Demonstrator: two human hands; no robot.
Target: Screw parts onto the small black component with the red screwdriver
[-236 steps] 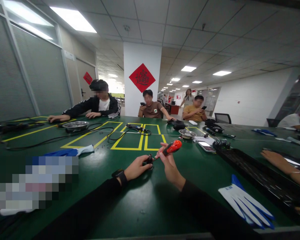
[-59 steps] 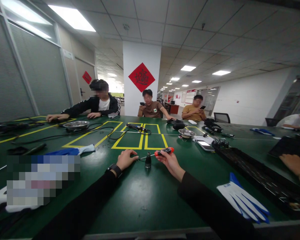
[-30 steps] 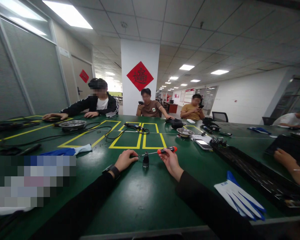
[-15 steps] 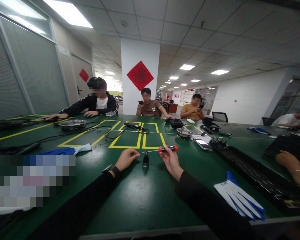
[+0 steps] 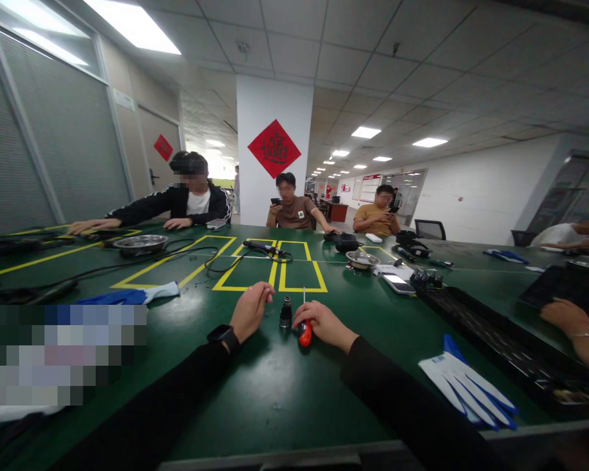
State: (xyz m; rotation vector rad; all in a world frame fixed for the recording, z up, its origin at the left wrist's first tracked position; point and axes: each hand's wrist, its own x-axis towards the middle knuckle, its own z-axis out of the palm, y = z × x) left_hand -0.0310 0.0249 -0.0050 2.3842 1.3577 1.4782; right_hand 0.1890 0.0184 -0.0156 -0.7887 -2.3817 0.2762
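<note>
My right hand (image 5: 325, 323) is closed over the red and black handle of a screwdriver (image 5: 305, 336). The screwdriver is at or near the table surface, with its thin shaft pointing away from me. Just left of it, a small black cylindrical part (image 5: 285, 314) stands upright, apart from both hands. My left hand (image 5: 253, 307), with a watch on its wrist, is on the other side of that part. Its fingers are drawn together in a pinch, and whatever is between them is too small to make out.
The green table (image 5: 255, 405) carries yellow tape outlines and a cabled black tool (image 5: 262, 247). Metal bowls (image 5: 362, 260), a phone (image 5: 397, 282), a long black tray (image 5: 510, 347) and white-blue gloves (image 5: 464, 383) lie around. Several people sit at the table; a co-worker's hand (image 5: 567, 320) is at right.
The screwdriver has swung from lying crosswise between my hands to pointing away, and my right hand has come down toward the table with it. My left hand has turned upward slightly, fingers pinched.
</note>
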